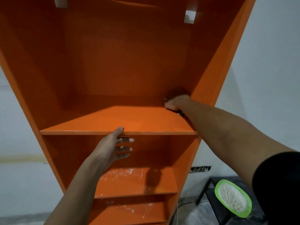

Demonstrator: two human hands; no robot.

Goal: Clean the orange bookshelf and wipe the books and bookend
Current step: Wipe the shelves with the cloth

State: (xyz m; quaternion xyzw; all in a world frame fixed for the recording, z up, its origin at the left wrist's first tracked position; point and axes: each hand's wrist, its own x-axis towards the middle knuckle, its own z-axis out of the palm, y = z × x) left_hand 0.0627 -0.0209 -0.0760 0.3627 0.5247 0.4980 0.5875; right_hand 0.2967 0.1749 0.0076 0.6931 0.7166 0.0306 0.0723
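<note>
The orange bookshelf (113, 70) fills the view, its compartments bare of books. My right hand (176, 103) presses a dark brown cloth (178, 92) into the back right corner of the upper shelf board (129, 120). My left hand (116, 146) grips the front edge of that board, thumb on top and fingers curled beneath. The two lower shelves (134, 181) carry scattered white dust and specks. No books or bookend are in view.
A green-rimmed plate of white powder (233, 198) rests on a dark low table (211, 197) at the lower right. White walls flank the shelf. Two white brackets (190, 16) show through the top of the back panel.
</note>
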